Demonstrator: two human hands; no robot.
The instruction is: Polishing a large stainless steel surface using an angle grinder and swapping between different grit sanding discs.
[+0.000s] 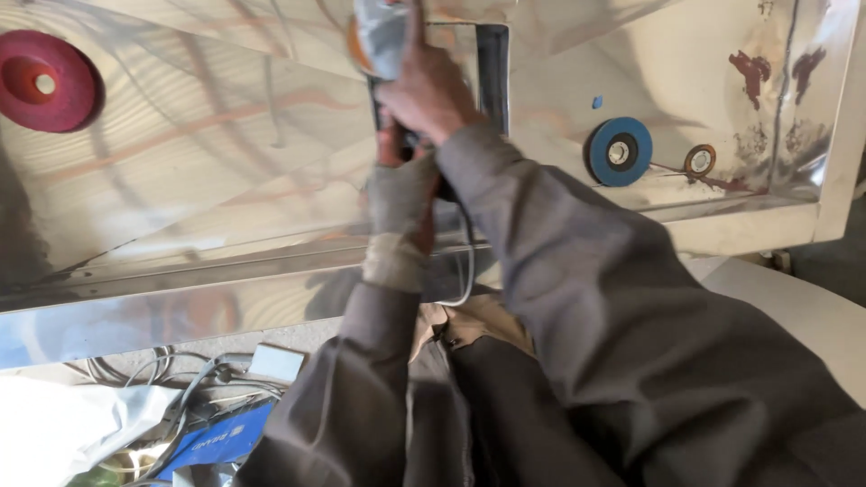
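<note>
Your right hand (pixel 431 88), at top centre of the frame, has its fingers wrapped tight over the head of the grinder (pixel 383 41); your gloved left hand (pixel 399 194) just below it is closed round the tool's orange handle. The grinder sits on the steel sheet (pixel 207 171) at the very top edge, beside a dark rectangular opening (pixel 492 72), and its working face is hidden, so you cannot see where it bites. If it catches the rim of that opening it could kick back toward your bare right hand. The cord (pixel 468 261) hangs down against your jacket, close to the sheet's front edge; a snag there could jerk the tool. The red disc (pixel 43 81) at upper left and the blue disc (pixel 620 151) at right lie loose and could slide off with vibration.
</note>
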